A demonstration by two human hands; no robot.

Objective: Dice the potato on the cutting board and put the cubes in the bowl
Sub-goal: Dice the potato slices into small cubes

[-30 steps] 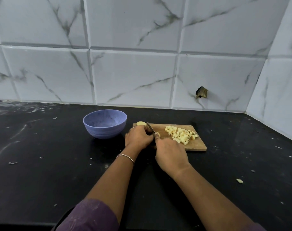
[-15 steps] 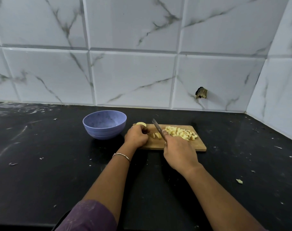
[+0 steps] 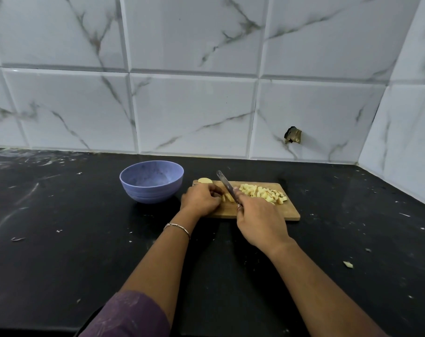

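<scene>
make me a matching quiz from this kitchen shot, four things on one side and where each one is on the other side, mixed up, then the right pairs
Things:
1. round lavender bowl
2. heap of pale yellow potato cubes
3. slim metal knife
4. rounded pale potato end piece

Places:
A. gripped by the right hand
B. far left corner of the rectangular wooden cutting board
C. on the black counter, left of the board
D. right half of the board

Pairs: 1-C, 2-D, 3-A, 4-B
</scene>
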